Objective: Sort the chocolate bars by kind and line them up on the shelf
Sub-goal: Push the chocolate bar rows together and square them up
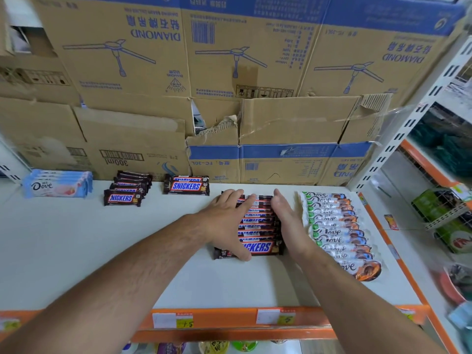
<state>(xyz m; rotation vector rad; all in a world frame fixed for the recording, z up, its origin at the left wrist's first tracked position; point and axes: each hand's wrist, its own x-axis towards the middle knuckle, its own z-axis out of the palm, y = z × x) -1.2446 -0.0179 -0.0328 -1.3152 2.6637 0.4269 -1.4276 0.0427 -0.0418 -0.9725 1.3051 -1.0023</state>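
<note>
**shelfnerd:** Which step is this, you reckon? Looks like squaring-up to me. The Snickers row (258,247) runs front to back on the white shelf (102,251), a bit right of the middle. The bars overlap like roof tiles, and there's a hand on either side.

**aisle7:** Yep, tidying, not picking. The left hand (227,221) lies flat over the left half of the row, fingers spread, thumb down by the front bar. The right hand (286,215) stands on edge against the right side, fingers straight. So neither grip is closed round anything. Both are open and pressing the row between them.

**shelfnerd:** And the Dove row (337,231) just beside it on the right already looks lined up, though it fans out toward the front.

**aisle7:** Right, so I'd call the job a bit past halfway. The leftovers are at the back left: a blue Dove stack (57,185) near the corner, a small Snickers stack (126,190) next to it, and a Snickers pair (187,186) closer to the middle. All of them sit up by the cardboard boxes (153,60).

**shelfnerd:** So, next move?

**aisle7:** My guess: once the edges are even, reach back-left for the loose Snickers and bring them over to their own kind. That needs a proper pinch on the stack, since the wrappers look slippery. It also needs a careful set-down so the tiled row doesn't slide apart. Can't tell if the small ones are a different size, which might mean their own row.
</note>
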